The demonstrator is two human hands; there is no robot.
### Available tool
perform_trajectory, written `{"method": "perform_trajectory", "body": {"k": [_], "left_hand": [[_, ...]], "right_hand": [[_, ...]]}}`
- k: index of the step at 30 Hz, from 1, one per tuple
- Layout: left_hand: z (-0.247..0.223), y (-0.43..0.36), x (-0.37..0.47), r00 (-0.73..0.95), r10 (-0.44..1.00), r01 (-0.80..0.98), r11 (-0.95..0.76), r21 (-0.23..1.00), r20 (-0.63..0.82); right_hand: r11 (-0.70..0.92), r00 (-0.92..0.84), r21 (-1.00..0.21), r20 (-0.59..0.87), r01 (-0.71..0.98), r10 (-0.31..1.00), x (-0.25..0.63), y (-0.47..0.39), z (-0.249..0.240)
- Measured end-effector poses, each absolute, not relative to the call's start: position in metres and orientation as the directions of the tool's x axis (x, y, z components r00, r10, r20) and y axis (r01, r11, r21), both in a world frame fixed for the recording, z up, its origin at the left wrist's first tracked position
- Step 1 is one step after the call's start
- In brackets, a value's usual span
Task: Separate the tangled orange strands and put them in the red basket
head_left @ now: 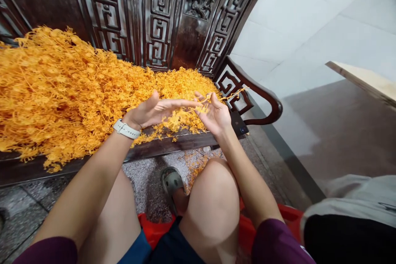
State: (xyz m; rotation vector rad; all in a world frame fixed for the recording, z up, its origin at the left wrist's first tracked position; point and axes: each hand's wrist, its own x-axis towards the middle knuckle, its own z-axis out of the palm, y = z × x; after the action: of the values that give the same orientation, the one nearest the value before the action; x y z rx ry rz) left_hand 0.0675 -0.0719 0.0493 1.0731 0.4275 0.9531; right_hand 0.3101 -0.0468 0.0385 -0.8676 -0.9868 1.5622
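Two bare hands meet over the bench (173,145) in the head view. The left hand (154,111) is open, fingers straight and reaching across the right hand (216,116), whose palm is turned up with the fingers loosely spread. An orange strand (238,92) lies across the right hand, its thin end sticking out past the thumb; whether the thumb pinches it, I cannot tell. The upturned palm probably serves as a rest for it.

Beside the hands, the large orange heap (71,95) fills most of the seat, leaning on the carved back (188,41), which likely keeps it from spilling. A dark phone (237,123) sits by the armrest (274,109), perhaps to stay clear of the heap; its logo is too faint to name. White marks on the right sleeve (275,241) are unreadable.
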Motion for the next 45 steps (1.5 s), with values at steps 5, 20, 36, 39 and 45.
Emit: {"method": "perform_trajectory", "body": {"k": [5, 20, 36, 39, 45], "left_hand": [[0.028, -0.059, 0.073, 0.518, 0.854, -0.347, 0.153, 0.925, 0.052], [0.01, -0.061, 0.119, 0.527, 0.847, -0.304, 0.109, 0.947, 0.072], [0.008, -0.048, 0.114, 0.066, 0.994, -0.614, 0.113, 0.781, -0.093], [0.008, -0.046, 0.112, 0.024, 0.996, -0.656, 0.081, 0.751, -0.086], [0.004, -0.044, 0.11, 0.052, 0.998, -0.637, 0.068, 0.768, -0.045]], "right_hand": [[-0.064, -0.16, -0.927, -0.004, -0.369, 0.987, 0.311, -0.051, 0.041], [-0.01, -0.166, -0.942, 0.049, -0.335, 0.985, 0.306, -0.045, 0.034], [0.289, 0.114, -0.935, 0.317, 0.207, 0.942, 0.303, -0.04, 0.02], [0.359, 0.047, -0.896, 0.383, 0.263, 0.922, 0.299, -0.048, 0.026], [0.369, -0.397, -0.889, 0.247, 0.269, 0.884, 0.286, -0.066, 0.03]]}}
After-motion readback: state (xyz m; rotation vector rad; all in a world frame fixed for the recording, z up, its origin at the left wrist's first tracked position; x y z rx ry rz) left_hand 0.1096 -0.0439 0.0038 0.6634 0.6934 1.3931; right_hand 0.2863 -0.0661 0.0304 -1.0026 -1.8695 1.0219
